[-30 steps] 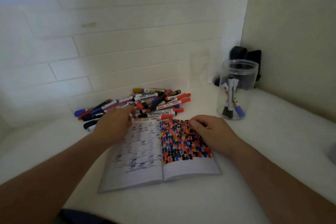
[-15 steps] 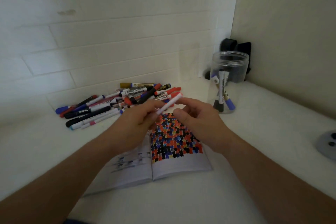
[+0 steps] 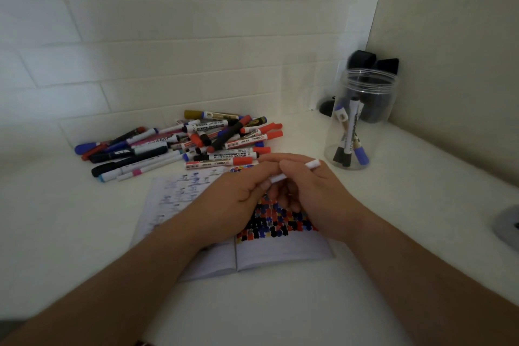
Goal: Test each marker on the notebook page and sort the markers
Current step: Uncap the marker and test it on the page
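Observation:
Both hands hold one thin white marker [image 3: 311, 164] above the open notebook [image 3: 283, 253]. My left hand [image 3: 238, 194] pinches its near end, and my right hand [image 3: 311, 191] wraps round its middle, with the far end sticking out toward the jar. The notebook's right page is covered in red, blue and black test marks; the left page has faint blue marks. A pile of markers [image 3: 196, 143] lies on the table behind the notebook. A clear plastic jar [image 3: 362, 121] at the right holds a few markers standing upright.
White brick wall runs behind the pile, and a beige wall stands at the right. Black objects [image 3: 373, 64] sit in the corner behind the jar. A grey round object [image 3: 508, 227] lies at the right edge of the white table.
My left hand took a white marker from the pile and lifted it over the notebook. My right hand left the page and closed round the marker. The view shifted.

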Motion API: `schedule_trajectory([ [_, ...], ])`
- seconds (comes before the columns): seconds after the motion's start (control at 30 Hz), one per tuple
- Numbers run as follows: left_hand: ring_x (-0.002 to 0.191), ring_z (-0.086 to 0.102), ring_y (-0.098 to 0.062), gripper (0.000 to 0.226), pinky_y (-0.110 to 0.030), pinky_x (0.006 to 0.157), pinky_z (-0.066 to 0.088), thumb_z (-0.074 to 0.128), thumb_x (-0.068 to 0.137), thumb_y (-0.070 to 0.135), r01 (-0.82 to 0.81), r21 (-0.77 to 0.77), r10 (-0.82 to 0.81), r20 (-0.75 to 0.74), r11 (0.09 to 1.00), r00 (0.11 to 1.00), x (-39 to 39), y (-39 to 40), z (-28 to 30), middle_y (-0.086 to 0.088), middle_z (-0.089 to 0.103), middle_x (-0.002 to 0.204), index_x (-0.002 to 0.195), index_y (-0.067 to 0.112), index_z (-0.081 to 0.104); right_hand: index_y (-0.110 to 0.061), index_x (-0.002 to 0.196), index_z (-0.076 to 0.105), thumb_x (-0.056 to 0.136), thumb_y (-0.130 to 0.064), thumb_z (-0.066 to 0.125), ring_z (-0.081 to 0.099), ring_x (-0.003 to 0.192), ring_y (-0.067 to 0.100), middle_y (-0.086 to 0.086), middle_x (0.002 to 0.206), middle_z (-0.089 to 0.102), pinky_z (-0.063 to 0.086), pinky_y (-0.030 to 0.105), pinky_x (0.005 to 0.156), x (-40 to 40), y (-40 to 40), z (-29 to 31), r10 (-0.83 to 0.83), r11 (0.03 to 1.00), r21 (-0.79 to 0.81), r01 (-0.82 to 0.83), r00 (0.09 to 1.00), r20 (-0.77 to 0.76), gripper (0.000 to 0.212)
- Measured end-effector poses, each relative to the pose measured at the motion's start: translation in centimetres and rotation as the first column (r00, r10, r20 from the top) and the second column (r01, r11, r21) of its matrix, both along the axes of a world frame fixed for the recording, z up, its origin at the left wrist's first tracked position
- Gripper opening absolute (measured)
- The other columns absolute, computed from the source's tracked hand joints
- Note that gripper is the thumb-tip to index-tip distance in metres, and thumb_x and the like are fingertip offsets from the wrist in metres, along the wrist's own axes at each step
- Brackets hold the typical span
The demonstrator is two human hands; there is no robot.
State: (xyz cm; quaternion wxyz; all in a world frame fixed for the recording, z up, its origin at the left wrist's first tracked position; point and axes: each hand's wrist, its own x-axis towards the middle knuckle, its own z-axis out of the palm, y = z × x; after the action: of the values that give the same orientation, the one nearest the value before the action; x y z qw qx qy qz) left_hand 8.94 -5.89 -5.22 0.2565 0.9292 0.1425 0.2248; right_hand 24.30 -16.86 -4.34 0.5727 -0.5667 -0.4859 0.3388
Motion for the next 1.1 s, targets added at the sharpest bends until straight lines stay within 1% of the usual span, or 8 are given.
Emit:
schedule_trajectory([
  [0.17, 0.079, 0.062, -0.012, 0.034, -0.043, 0.075, 0.053, 0.036, 0.110, 0.031, -0.007, 0.008, 0.007, 0.009, 1.000, 1.000, 0.1, 0.0, -0.2, 0.013, 0.065, 0.092, 0.135, 0.049, 0.051, -0.030, 0.114, 0.075, 0.112, -0.021, 0.037, 0.061, 0.062, 0.019, 0.008, 0.076, 0.070, 0.044, 0.027, 0.050, -0.2, 0.0, 0.0, -0.018, 0.999, 0.030, 0.019, 0.999, -0.035, 0.039],
  [0.37, 0.061, 0.052, -0.002, 0.036, -0.013, 0.057, 0.037, 0.044, 0.108, 0.035, -0.002, -0.090, 0.006, 0.051, 0.996, 0.999, -0.4, -0.5, 0.0, 0.016, 0.059, 0.075, 0.137, 0.056, 0.041, -0.025, 0.112, 0.077, 0.110, -0.018, 0.036, 0.061, 0.069, 0.026, 0.017, 0.082, 0.070, 0.043, 0.035, 0.056, 0.7, -0.3, 0.6, -0.029, 0.999, 0.038, 0.033, 0.993, -0.116, 0.042],
  [0.47, 0.072, 0.056, -0.004, 0.035, -0.027, 0.068, 0.045, 0.041, 0.108, 0.024, -0.083, -0.223, 0.096, 0.047, 0.971, 0.994, -0.9, 0.1, 0.0, 0.010, 0.060, 0.086, 0.134, 0.046, 0.033, -0.007, 0.092, 0.073, 0.106, -0.012, 0.038, 0.059, 0.063, 0.025, 0.015, 0.071, 0.065, 0.045, 0.028, 0.051, 2.1, -1.0, 1.9, -0.062, 0.998, 0.008, 0.066, 0.969, -0.238, 0.038],
  [0.53, 0.083, 0.061, -0.008, 0.034, -0.032, 0.074, 0.052, 0.037, 0.108, 0.013, -0.137, -0.255, 0.152, 0.039, 0.957, 0.988, -1.3, 0.9, 0.0, 0.009, 0.065, 0.097, 0.129, 0.040, 0.033, -0.008, 0.075, 0.067, 0.102, -0.006, 0.046, 0.050, 0.054, 0.021, 0.011, 0.061, 0.058, 0.042, 0.024, 0.045, 2.6, -1.7, 2.2, -0.064, 0.998, -0.014, 0.062, 0.963, -0.263, 0.034],
  [0.67, 0.086, 0.067, -0.005, 0.041, -0.020, 0.074, 0.056, 0.045, 0.107, 0.009, -0.138, -0.233, 0.145, 0.011, 0.962, 0.989, -1.2, 1.0, 0.1, 0.011, 0.062, 0.110, 0.135, 0.036, 0.031, -0.010, 0.068, 0.053, 0.091, 0.002, 0.069, 0.035, 0.043, 0.017, 0.007, 0.050, 0.045, 0.034, 0.024, 0.043, 2.4, -2.1, 1.5, 0.032, 0.999, -0.027, -0.034, 0.995, -0.094, 0.031],
  [0.77, 0.087, 0.070, -0.003, 0.043, -0.023, 0.077, 0.059, 0.068, 0.098, 0.017, -0.145, -0.263, 0.151, 0.003, 0.954, 0.988, -1.2, 1.4, 0.0, 0.012, 0.061, 0.108, 0.122, 0.040, 0.040, -0.015, 0.067, 0.054, 0.088, 0.001, 0.074, 0.042, 0.045, 0.019, 0.006, 0.052, 0.049, 0.042, 0.026, 0.045, 1.9, -2.2, 1.2, 0.093, 0.990, -0.112, -0.080, 0.990, 0.110, 0.032],
  [0.9, 0.085, 0.066, 0.005, 0.033, -0.013, 0.073, 0.053, 0.087, 0.080, 0.030, -0.102, -0.137, 0.095, -0.058, 0.985, 0.994, -1.4, 1.9, -0.4, 0.018, 0.069, 0.092, 0.100, 0.040, 0.064, -0.009, 0.069, 0.054, 0.086, 0.001, 0.074, 0.051, 0.047, 0.016, 0.007, 0.054, 0.055, 0.046, 0.024, 0.049, 1.2, -2.2, 0.8, 0.068, 0.977, -0.212, -0.007, 0.957, 0.281, 0.028],
  [1.1, 0.087, 0.068, 0.004, 0.017, -0.026, 0.082, 0.059, 0.087, 0.080, 0.031, -0.021, -0.143, 0.010, -0.078, 0.989, 0.997, -1.3, 1.9, -0.4, 0.021, 0.073, 0.090, 0.092, 0.035, 0.075, -0.010, 0.062, 0.044, 0.085, 0.007, 0.067, 0.043, 0.041, 0.013, 0.009, 0.051, 0.046, 0.040, 0.020, 0.042, 0.8, -1.9, 0.0, -0.042, 0.973, -0.210, 0.091, 0.973, 0.225, 0.037],
])
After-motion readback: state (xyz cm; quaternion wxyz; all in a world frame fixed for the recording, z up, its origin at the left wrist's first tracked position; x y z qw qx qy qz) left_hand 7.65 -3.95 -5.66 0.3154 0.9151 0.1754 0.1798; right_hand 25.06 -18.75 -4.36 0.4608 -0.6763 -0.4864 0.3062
